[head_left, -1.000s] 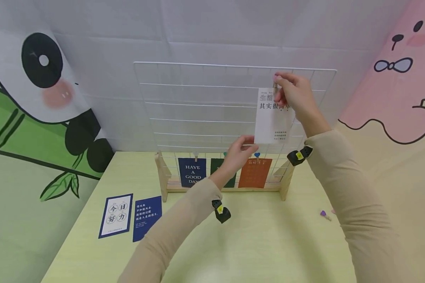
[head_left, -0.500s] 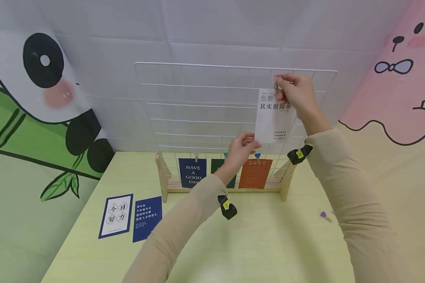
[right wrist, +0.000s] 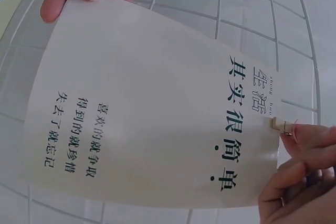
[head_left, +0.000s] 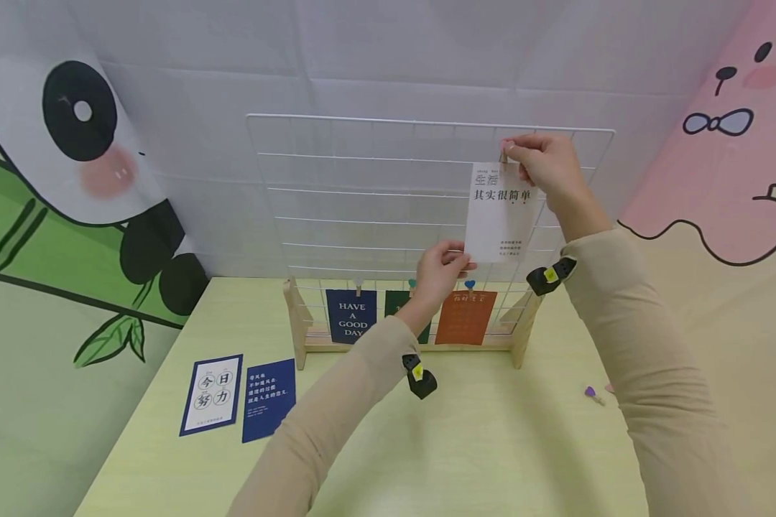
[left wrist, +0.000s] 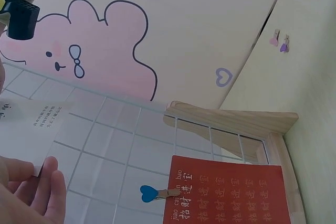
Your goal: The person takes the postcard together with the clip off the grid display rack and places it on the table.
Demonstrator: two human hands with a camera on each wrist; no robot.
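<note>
A white card (head_left: 496, 222) with dark Chinese characters is held up against the white wire grid (head_left: 362, 172). My left hand (head_left: 441, 271) pinches its lower left corner between thumb and fingers. At the card's top edge my right hand (head_left: 550, 169) pinches a small wooden clip (right wrist: 283, 126) with a pink end; the clip's tip overlaps the edge of the card. Lower on the grid hang a navy card (head_left: 351, 316), a green card (head_left: 397, 301) partly hidden by my left hand, and an orange-red card (head_left: 465, 317) under a blue heart clip (left wrist: 149, 193).
A wooden stand (head_left: 519, 345) supports the grid on the pale table (head_left: 491, 445). Two cards lie at the left, a blue-bordered white card (head_left: 211, 395) and a blue card (head_left: 268, 400). On the right lie a purple heart clip (head_left: 593, 394) and a pink clip (left wrist: 274, 38).
My left hand has shifted slightly right and up at the card's corner. The right hand's fingers have drawn back a little to the right, uncovering more characters; the card stays almost in place.
</note>
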